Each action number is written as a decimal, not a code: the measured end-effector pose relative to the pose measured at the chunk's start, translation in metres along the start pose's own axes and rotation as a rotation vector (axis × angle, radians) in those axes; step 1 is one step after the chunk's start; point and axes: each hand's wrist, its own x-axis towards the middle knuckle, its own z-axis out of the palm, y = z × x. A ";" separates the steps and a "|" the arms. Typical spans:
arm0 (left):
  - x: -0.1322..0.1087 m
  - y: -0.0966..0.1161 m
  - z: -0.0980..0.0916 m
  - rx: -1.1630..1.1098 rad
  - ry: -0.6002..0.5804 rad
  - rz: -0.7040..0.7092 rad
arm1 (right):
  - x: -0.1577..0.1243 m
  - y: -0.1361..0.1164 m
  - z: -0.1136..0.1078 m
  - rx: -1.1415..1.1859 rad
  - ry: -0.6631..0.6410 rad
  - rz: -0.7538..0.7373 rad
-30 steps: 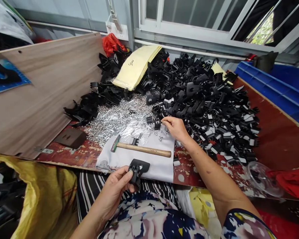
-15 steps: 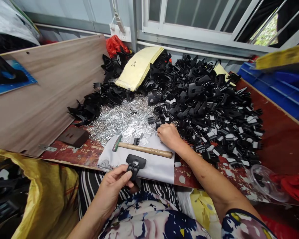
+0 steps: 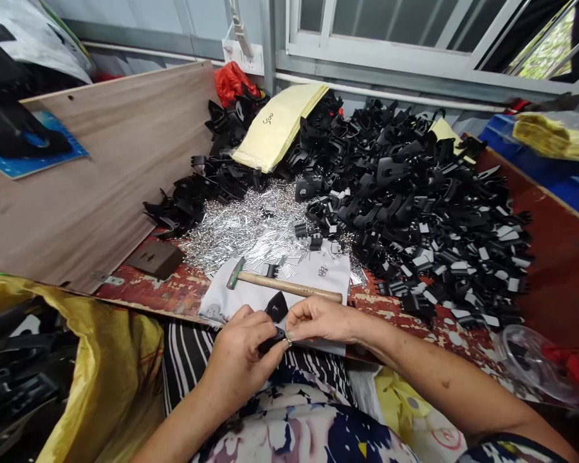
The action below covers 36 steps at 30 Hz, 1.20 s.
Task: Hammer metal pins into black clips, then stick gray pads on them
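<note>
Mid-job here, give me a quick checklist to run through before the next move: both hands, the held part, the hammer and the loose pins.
1. Black part in the left hand: ok, gripped in front of the body.
2. Right hand at the part: ok, its fingertips come together beside the left hand's.
3. Small shiny piece seated in the part: cannot tell, fingers cover most of it.
4. Hammer put down: ok, it lies on the white sheet and neither hand grips it.
5. Loose metal pins in supply: ok, heaped beyond the hammer.
6. Sheet free of loose bits: not ok, some lie on it.
</note>
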 end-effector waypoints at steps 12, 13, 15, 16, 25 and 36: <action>-0.009 -0.019 0.000 -0.890 0.253 -0.644 | 0.078 -0.029 -0.057 -1.348 0.547 -0.220; -0.009 -0.019 0.000 -0.962 0.272 -0.655 | 0.077 -0.029 -0.058 -1.368 0.538 -0.226; -0.010 -0.020 -0.002 -1.093 0.304 -0.658 | 0.070 -0.032 -0.059 -1.382 0.543 -0.251; -0.010 -0.021 -0.004 -1.148 0.322 -0.653 | 0.064 -0.034 -0.059 -1.351 0.569 -0.283; 0.000 -0.022 -0.002 -1.345 0.433 -0.639 | 0.011 -0.034 0.026 -0.370 0.616 -0.682; -0.005 -0.017 0.008 -1.415 0.415 -0.656 | 0.038 -0.019 0.054 -0.400 0.721 -0.795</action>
